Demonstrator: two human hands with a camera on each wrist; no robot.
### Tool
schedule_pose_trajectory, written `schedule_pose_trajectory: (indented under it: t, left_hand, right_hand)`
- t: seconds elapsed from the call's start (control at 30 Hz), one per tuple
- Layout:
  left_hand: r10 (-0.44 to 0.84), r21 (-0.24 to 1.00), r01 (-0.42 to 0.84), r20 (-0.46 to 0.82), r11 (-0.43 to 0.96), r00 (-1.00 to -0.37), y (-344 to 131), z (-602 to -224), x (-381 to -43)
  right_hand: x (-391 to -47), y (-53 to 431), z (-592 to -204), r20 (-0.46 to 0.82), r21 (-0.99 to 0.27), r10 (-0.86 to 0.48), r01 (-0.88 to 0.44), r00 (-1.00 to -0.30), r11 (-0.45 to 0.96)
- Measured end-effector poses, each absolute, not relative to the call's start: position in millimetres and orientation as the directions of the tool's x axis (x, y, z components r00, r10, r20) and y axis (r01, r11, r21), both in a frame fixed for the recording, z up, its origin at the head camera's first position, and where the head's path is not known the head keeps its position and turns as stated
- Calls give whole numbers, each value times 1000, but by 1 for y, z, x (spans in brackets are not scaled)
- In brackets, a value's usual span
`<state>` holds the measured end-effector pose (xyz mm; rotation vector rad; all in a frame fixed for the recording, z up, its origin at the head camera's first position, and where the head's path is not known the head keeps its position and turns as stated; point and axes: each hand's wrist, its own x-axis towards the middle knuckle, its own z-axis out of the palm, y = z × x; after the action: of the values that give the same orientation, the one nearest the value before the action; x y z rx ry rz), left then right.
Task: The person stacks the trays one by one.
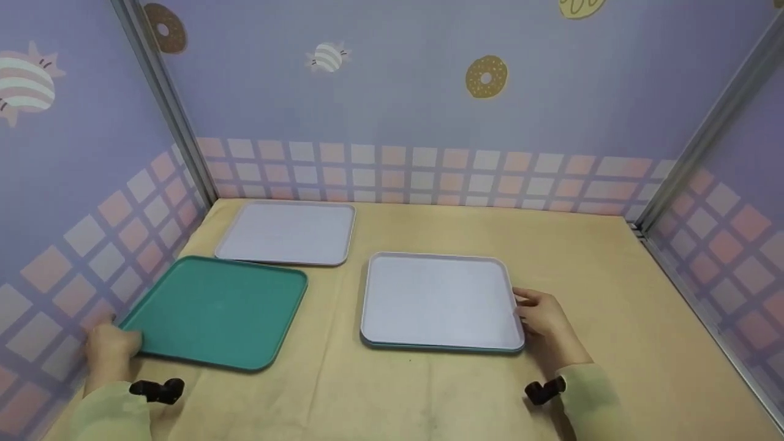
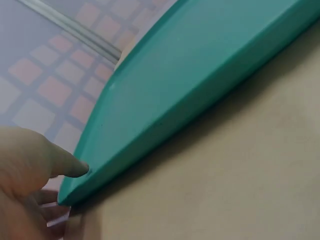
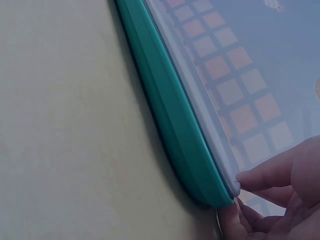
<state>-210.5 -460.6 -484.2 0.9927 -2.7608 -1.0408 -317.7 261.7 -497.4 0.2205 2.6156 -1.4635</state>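
My left hand [image 1: 110, 348] pinches the near left corner of a green rectangular tray [image 1: 214, 312]. In the left wrist view the thumb lies on the tray's rim and the other fingers are below it; a shadow runs under the tray's near side. My right hand [image 1: 545, 315] grips the right edge of a white tray [image 1: 441, 300] stacked on another green tray [image 3: 165, 105]. Seen from the right wrist, one digit touches the white rim while others sit at the underside of the green one. The lower tray is mostly hidden.
Another white tray [image 1: 291, 233] lies at the back left, its near edge close to the left green tray. A beige cloth [image 1: 569, 245] covers the table. Patterned panels [image 1: 398, 110] with metal corner posts [image 1: 177, 122] enclose the back and both sides.
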Motion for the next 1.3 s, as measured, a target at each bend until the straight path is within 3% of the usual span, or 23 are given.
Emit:
schedule_pose_trajectory:
  t: [0.33,0.77,1.3]
  left_hand:
    - [-608,635,-521,-101,570,-788,-456,-491,-212]
    - [-435,593,-455,-189,664,-880,-445,-479,-212]
    - [-387,518,-433,-201,737,-900,-432,-472,-212]
  right_hand:
    - [-317,262,-497,-170,-826,57,173,-984,536]
    - [-315,266,-499,-167,-841,46,166,-985,514]
    - [-315,261,-491,-113,-799,59,126,-992,588]
